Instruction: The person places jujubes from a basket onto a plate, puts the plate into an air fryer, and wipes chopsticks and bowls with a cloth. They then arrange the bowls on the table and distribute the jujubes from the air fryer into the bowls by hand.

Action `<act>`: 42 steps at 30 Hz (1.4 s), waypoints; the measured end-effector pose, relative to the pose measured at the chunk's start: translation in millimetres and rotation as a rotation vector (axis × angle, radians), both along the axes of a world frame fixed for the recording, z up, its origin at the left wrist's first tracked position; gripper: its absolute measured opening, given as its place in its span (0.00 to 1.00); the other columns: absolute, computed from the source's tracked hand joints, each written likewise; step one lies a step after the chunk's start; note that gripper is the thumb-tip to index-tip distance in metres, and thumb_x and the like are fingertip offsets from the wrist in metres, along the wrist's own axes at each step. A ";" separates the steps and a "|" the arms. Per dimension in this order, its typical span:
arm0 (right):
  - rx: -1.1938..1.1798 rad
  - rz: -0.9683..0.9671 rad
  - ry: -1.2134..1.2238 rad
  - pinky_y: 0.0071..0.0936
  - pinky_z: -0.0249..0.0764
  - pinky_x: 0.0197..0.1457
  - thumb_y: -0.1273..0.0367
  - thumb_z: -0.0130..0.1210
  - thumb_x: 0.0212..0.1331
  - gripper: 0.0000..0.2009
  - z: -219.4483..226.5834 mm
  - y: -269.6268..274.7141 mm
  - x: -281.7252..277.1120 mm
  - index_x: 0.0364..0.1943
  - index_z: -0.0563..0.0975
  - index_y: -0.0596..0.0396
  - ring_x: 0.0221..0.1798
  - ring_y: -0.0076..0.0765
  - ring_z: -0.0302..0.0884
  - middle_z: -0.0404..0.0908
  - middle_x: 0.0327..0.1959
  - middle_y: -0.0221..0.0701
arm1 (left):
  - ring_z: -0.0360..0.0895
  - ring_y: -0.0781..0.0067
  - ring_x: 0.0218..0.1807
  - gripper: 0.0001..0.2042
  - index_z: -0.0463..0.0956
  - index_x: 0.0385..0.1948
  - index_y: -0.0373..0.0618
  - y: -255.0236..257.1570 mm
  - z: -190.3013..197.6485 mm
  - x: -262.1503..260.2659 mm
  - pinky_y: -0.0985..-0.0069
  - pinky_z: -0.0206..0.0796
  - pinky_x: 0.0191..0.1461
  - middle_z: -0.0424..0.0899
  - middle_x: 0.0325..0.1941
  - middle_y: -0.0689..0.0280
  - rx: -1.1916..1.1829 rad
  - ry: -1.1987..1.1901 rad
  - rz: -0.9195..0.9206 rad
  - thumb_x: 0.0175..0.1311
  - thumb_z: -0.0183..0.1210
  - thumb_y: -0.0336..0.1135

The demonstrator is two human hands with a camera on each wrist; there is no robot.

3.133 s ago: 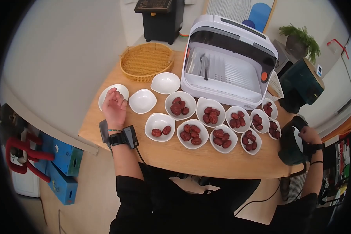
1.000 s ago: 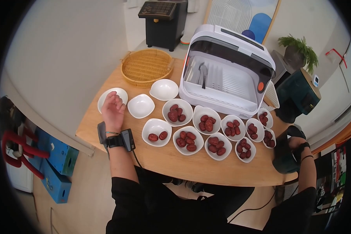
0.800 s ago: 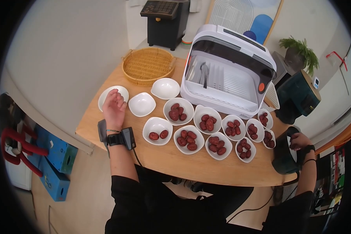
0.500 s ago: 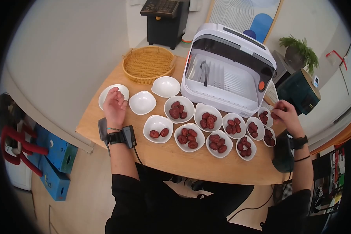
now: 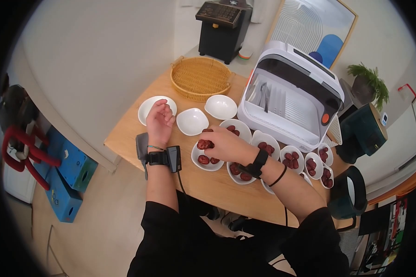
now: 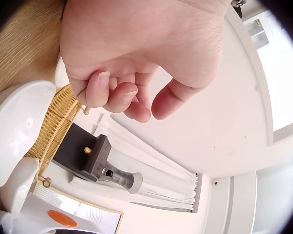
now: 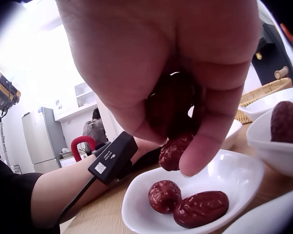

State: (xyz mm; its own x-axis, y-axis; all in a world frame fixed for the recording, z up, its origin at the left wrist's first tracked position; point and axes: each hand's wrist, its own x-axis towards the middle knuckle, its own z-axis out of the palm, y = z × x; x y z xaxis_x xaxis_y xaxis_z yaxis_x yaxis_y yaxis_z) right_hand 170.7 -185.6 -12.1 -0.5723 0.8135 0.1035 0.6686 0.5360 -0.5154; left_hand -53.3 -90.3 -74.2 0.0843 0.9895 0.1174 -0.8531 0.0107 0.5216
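Observation:
My right hand (image 5: 233,147) pinches red dates (image 7: 176,152) between thumb and fingers, close over a white bowl (image 7: 246,178). Two wrinkled dates (image 7: 201,208) lie in that bowl, as the right wrist view shows. The palm partly hides the held dates. My left hand (image 5: 161,123) hovers by a white plate (image 5: 146,109) with its fingers loosely curled and nothing in them. Beside it stand two bare white bowls, a square one (image 5: 192,122) and a pointed one (image 5: 221,107). Several more bowls of dates stretch to the right, some behind my right forearm.
A wicker basket (image 5: 201,81) sits at the back left, beside a white dish cabinet (image 5: 286,127) with cutlery inside. At the right edge stands a dark green container (image 5: 339,191), with a green appliance (image 5: 363,134) behind. The table's front edge (image 5: 245,220) runs below my arms.
My right hand has come up out of the dark green container with dates and crossed left to the bowl holding two. The left hand keeps its pose. The head view has shifted.

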 end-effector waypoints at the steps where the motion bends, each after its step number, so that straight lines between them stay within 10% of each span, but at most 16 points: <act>1: -0.077 -0.045 -0.048 0.38 0.72 0.54 0.71 0.59 0.49 0.14 -0.1 1.2 -3.9 0.42 0.79 0.57 0.50 0.50 0.75 0.76 0.46 0.44 | 0.63 0.79 0.24 0.09 0.74 0.43 0.43 1.2 -1.2 -1.0 0.81 0.56 0.27 0.74 0.28 0.70 -0.004 -0.001 0.008 0.64 0.53 0.30; 22: -0.090 0.083 0.082 0.39 0.76 0.43 0.70 0.59 0.47 0.10 10.4 -1.2 4.4 0.35 0.79 0.60 0.37 0.53 0.79 0.80 0.33 0.46 | 0.62 0.79 0.24 0.09 0.74 0.43 0.42 3.4 -3.4 0.3 0.81 0.55 0.25 0.74 0.28 0.69 0.002 0.000 0.006 0.64 0.52 0.30; 42: 0.000 -0.156 -0.180 0.42 0.73 0.51 0.69 0.61 0.47 0.16 -20.9 69.9 -25.1 0.43 0.81 0.52 0.47 0.53 0.76 0.77 0.41 0.46 | 0.63 0.80 0.24 0.09 0.73 0.44 0.42 0.5 -2.1 1.2 0.82 0.54 0.26 0.73 0.29 0.70 0.003 0.008 0.018 0.63 0.52 0.31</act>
